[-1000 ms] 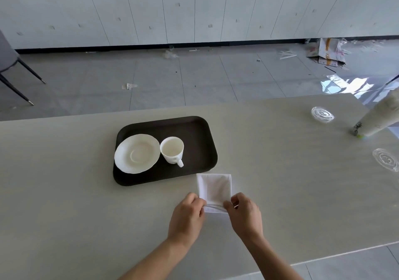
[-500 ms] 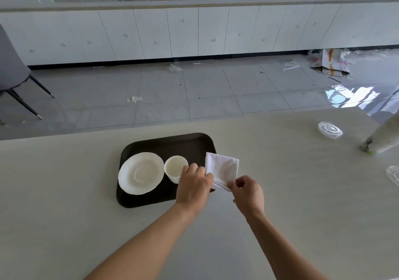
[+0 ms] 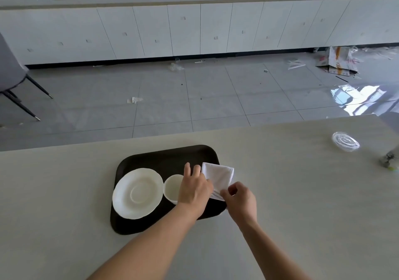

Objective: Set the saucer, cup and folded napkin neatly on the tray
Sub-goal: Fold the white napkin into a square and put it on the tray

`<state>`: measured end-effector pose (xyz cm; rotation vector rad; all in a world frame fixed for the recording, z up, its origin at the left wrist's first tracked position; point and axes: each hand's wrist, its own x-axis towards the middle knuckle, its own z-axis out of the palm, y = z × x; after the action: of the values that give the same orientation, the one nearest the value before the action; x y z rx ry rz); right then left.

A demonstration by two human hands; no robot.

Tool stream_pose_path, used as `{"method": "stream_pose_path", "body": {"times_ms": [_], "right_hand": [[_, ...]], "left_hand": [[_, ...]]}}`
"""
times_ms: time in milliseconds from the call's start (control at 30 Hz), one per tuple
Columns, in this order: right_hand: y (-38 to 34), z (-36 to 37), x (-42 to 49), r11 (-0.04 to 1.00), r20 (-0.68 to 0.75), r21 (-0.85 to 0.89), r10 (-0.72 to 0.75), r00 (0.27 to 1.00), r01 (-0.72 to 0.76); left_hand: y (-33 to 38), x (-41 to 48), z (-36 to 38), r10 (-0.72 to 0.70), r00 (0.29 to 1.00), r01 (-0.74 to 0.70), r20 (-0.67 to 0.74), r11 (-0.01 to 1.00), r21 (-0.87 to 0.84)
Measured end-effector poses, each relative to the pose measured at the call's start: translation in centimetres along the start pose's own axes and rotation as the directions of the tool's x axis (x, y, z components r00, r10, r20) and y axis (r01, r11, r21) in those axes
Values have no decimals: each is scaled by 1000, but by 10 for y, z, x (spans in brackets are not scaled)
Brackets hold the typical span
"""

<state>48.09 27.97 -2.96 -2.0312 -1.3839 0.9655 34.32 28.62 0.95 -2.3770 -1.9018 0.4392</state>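
A dark brown tray lies on the pale table. On its left part rests a white saucer, and a white cup stands upright just right of it, partly hidden by my left hand. A folded white napkin sits over the tray's right edge. My left hand pinches the napkin's left side, and my right hand pinches its near corner. Whether the napkin touches the tray or hangs just above it cannot be told.
A clear plastic lid lies at the table's far right, with a blurred object near the right edge. Beyond the table are littered grey floor tiles, white cabinets and a grey chair at left.
Both hands have carried the napkin from the table in front of the tray up to the tray's right edge. The saucer and cup have stayed in place.
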Motion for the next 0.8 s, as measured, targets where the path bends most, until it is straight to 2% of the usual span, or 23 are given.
{"method": "stream_pose_path", "body": {"times_ms": [300,467,633,800], "right_hand": [[-2,15,4,977,12,-174,-123,992,123],[-1,13,4,982,1,-157,-109,994,108],[0,9,-1,986,14,-133,-100,995,101],[0,4,-4,986,34,-133,-102,994,105]], "left_hand": [[7,14,6,3,994,-16,108,993,114],[7,10,13,-31,997,28,69,999,43],[3,7,19,9,1000,-9,28,1000,-30],[2,7,13,29,998,-26,51,998,-63]]}}
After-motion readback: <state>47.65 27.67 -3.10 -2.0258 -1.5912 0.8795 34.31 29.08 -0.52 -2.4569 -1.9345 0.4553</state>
